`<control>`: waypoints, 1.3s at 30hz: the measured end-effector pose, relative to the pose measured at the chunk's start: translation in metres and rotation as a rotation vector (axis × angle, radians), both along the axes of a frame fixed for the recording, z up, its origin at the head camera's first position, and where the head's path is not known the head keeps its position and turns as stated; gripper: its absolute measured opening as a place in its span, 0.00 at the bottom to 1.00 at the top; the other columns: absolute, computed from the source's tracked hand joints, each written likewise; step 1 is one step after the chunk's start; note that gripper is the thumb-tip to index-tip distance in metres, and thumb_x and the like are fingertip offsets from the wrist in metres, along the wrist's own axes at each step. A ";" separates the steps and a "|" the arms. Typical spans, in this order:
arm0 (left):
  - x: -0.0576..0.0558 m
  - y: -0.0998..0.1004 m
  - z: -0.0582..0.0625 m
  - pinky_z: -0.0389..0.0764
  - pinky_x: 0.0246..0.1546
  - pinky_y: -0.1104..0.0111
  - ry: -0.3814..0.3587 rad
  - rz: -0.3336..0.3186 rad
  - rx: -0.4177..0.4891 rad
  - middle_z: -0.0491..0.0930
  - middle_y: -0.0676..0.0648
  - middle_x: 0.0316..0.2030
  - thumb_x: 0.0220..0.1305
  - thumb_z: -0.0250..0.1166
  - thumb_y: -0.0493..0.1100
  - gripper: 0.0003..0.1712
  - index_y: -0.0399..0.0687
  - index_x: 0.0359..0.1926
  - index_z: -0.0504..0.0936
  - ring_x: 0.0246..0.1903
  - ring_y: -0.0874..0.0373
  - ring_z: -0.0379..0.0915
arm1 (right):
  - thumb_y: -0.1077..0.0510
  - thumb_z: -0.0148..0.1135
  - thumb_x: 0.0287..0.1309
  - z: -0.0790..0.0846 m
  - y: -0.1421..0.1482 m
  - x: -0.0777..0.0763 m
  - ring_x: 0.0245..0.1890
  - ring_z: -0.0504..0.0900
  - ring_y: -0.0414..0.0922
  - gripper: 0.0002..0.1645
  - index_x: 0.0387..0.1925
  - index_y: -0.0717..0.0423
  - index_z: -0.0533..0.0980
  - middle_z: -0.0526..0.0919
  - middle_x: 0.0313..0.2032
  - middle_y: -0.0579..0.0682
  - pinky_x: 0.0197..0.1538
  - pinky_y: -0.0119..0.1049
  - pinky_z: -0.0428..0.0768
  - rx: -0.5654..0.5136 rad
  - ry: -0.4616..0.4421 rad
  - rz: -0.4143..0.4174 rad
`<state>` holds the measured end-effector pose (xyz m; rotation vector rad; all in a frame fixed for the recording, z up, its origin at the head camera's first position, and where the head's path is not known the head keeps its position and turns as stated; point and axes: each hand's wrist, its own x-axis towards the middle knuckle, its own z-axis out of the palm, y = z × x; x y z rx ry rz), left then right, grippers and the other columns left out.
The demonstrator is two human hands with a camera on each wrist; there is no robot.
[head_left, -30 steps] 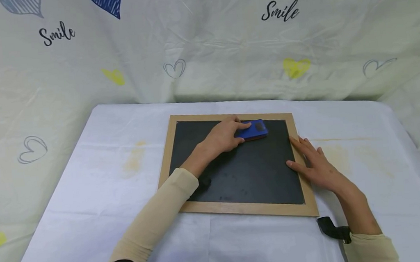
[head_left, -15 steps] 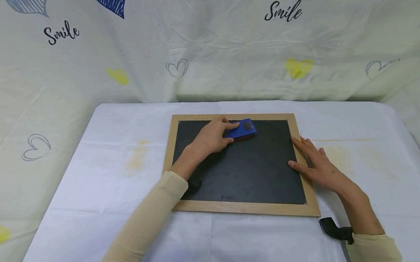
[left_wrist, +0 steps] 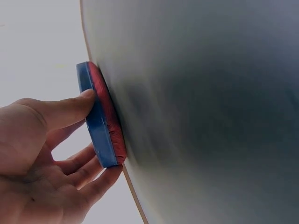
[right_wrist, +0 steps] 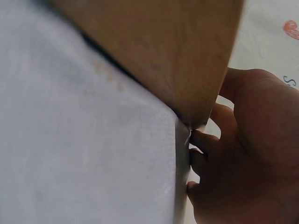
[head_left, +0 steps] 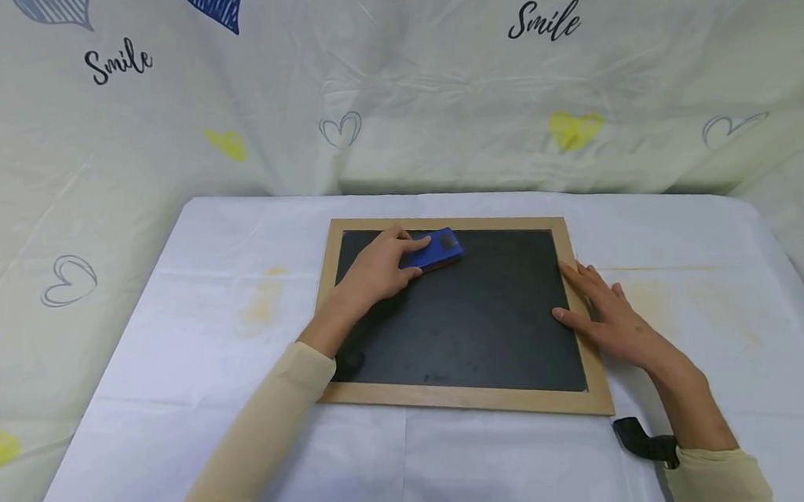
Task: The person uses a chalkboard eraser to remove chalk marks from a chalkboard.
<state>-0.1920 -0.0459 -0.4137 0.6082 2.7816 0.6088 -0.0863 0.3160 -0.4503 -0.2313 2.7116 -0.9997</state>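
Observation:
A small chalkboard (head_left: 478, 316) with a wooden frame (head_left: 456, 396) lies on the white-covered table. My left hand (head_left: 375, 269) grips a blue board eraser (head_left: 437, 250) near the board's far edge, left of its middle. In the left wrist view, thumb and fingers hold the blue back of the eraser (left_wrist: 98, 123), its red pad (left_wrist: 108, 112) against the dark surface. At the right side of the frame, my right hand (head_left: 609, 321) rests with fingers spread, thumb over the frame onto the board. The right wrist view shows its fingertips along the frame's side (right_wrist: 159, 51).
The white tablecloth (head_left: 190, 346) carries faint yellowish stains. Behind the table hangs a patterned curtain (head_left: 431, 83). A black wrist device (head_left: 644, 441) sticks out by the right sleeve, near the frame's front right corner.
The left hand has slid the eraser leftward along the far part of the board. The right hand stays in place on the frame.

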 end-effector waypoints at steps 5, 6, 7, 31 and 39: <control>0.004 -0.014 0.002 0.77 0.65 0.57 0.001 0.027 0.006 0.72 0.45 0.67 0.73 0.68 0.48 0.34 0.63 0.76 0.69 0.65 0.50 0.71 | 0.42 0.60 0.74 0.001 0.000 0.000 0.83 0.31 0.67 0.52 0.85 0.50 0.43 0.37 0.83 0.68 0.78 0.70 0.23 0.007 0.000 0.000; 0.004 -0.017 0.002 0.77 0.65 0.57 0.001 0.030 0.008 0.72 0.45 0.66 0.72 0.68 0.48 0.34 0.63 0.76 0.69 0.65 0.50 0.71 | 0.42 0.60 0.74 0.001 0.000 0.000 0.83 0.31 0.67 0.52 0.85 0.50 0.43 0.37 0.83 0.69 0.78 0.70 0.23 0.008 0.001 0.000; 0.005 -0.020 0.002 0.77 0.65 0.57 0.000 0.031 0.009 0.72 0.45 0.66 0.72 0.68 0.48 0.34 0.62 0.76 0.69 0.65 0.49 0.71 | 0.42 0.60 0.74 0.002 0.000 0.000 0.83 0.31 0.67 0.52 0.85 0.50 0.43 0.37 0.83 0.69 0.78 0.70 0.24 0.009 0.001 0.001; 0.021 -0.066 0.006 0.79 0.61 0.54 -0.011 0.116 0.026 0.72 0.39 0.64 0.70 0.70 0.45 0.35 0.57 0.76 0.71 0.61 0.44 0.75 | 0.43 0.59 0.75 0.002 -0.002 -0.001 0.83 0.31 0.68 0.52 0.85 0.50 0.42 0.37 0.82 0.69 0.77 0.72 0.23 0.007 0.007 0.008; 0.021 -0.074 0.005 0.77 0.65 0.53 -0.030 0.126 0.036 0.72 0.38 0.64 0.70 0.71 0.44 0.36 0.55 0.75 0.71 0.63 0.43 0.74 | 0.43 0.59 0.75 0.001 -0.001 0.000 0.83 0.30 0.68 0.52 0.85 0.50 0.42 0.37 0.82 0.70 0.77 0.71 0.22 -0.002 0.005 0.010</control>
